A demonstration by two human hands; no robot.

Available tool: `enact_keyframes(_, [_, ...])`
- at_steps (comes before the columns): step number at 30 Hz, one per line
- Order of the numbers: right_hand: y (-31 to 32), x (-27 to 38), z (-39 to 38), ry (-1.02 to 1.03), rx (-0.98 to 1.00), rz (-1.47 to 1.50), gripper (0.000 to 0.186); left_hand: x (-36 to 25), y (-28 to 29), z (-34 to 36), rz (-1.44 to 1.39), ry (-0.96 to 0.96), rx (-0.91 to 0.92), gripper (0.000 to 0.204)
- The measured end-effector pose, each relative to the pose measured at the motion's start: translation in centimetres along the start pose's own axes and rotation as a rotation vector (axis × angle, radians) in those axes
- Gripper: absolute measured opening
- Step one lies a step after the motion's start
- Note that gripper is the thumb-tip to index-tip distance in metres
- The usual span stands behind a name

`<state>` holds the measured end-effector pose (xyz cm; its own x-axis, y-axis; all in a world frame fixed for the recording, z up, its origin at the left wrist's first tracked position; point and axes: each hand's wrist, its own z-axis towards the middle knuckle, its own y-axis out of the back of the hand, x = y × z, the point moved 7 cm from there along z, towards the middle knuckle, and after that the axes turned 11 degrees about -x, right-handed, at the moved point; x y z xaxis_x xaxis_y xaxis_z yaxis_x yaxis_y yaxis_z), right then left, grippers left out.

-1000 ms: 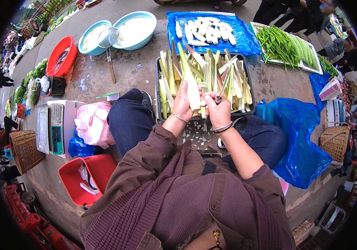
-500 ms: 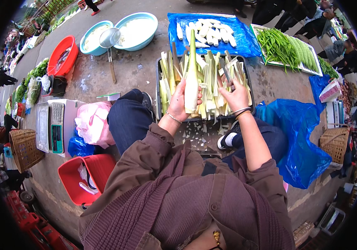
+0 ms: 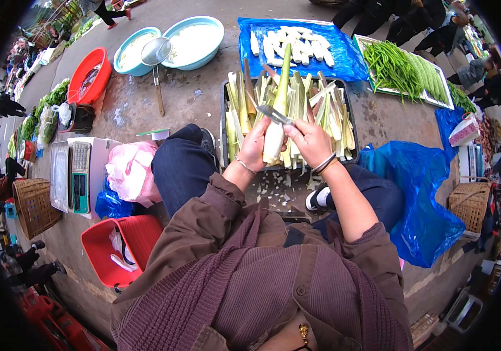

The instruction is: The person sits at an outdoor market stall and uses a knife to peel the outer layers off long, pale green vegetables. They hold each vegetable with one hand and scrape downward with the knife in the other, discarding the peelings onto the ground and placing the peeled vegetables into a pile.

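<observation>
My left hand [image 3: 253, 147] is closed round the thick white base of a water bamboo shoot [image 3: 273, 145], whose green tip points away from me. My right hand [image 3: 311, 142] grips a small knife [image 3: 275, 114], its blade lying across the shoot just above my left fingers. Both hands are over the near side of a black crate [image 3: 225, 130] packed with cut green and pale leaf husks [image 3: 333, 120]. Beyond the crate, several peeled white shoots [image 3: 303, 47] lie on a blue plastic sheet [image 3: 344, 61].
Two light-blue basins [image 3: 220, 47] and a wire skimmer [image 3: 156, 52] stand at far left, near a red tub [image 3: 105, 70]. Green peppers [image 3: 394, 69] fill a tray at right. A blue bag [image 3: 423, 199], scale [image 3: 80, 175] and red bin [image 3: 95, 251] surround me.
My right hand has moved left and brought the knife from over the husks onto the shoot. The shoot's tip now leans further right. A passer-by at the far left has walked further in.
</observation>
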<state>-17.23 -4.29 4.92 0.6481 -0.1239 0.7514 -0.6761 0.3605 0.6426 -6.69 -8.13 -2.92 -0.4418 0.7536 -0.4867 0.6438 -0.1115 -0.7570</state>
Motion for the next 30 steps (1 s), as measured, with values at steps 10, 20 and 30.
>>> enact_keyframes(10, [0.2, 1.4, -1.1, 0.139, 0.106, -0.027, 0.039, 0.6, -0.5, 0.0, -0.126, 0.081, 0.04, 0.039])
enact_keyframes(20, [0.2, 4.1, -3.6, 0.412, -0.016, -0.009, 0.032, 1.3, 0.4, 0.5, -0.178, 0.26, 0.014, 0.043])
enact_keyframes(30, [4.5, -6.2, 0.5, -0.159, -0.326, -0.052, 0.027, -0.2, 1.1, 1.3, -0.207, 0.058, 0.012, 0.049])
